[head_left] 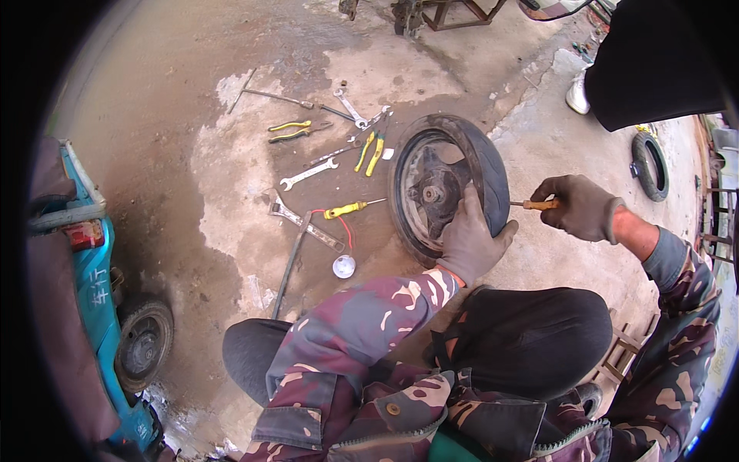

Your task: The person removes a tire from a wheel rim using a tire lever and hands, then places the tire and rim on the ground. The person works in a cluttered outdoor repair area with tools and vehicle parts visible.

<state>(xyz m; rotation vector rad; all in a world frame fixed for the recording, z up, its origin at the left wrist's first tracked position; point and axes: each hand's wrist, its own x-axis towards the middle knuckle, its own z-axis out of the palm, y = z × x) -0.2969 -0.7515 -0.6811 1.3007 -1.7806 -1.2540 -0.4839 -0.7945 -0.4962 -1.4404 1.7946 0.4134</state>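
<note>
A scooter wheel with a black tyre [493, 165] stands upright on the concrete in front of me, its hub and spokes facing left. My left hand [471, 242], in a grey glove, grips it: the fingers lie over the sidewall and the thumb is on the tread. My right hand [581, 208], also gloved, is closed around the orange handle of a screwdriver [548, 205]. The thin shaft points left and reaches the tread; whether its tip goes in cannot be seen. Left of the wheel lies a yellow test-light pen [345, 210] with a red wire.
Pliers [289, 131], yellow-handled pliers [374, 152], a double-ended spanner [308, 174], an adjustable wrench [304, 220] and a T-bar [269, 96] lie on the floor. A teal vehicle [96, 285] stands left. Someone's dark-clothed leg [647, 69] and a loose tyre [650, 165] are at right.
</note>
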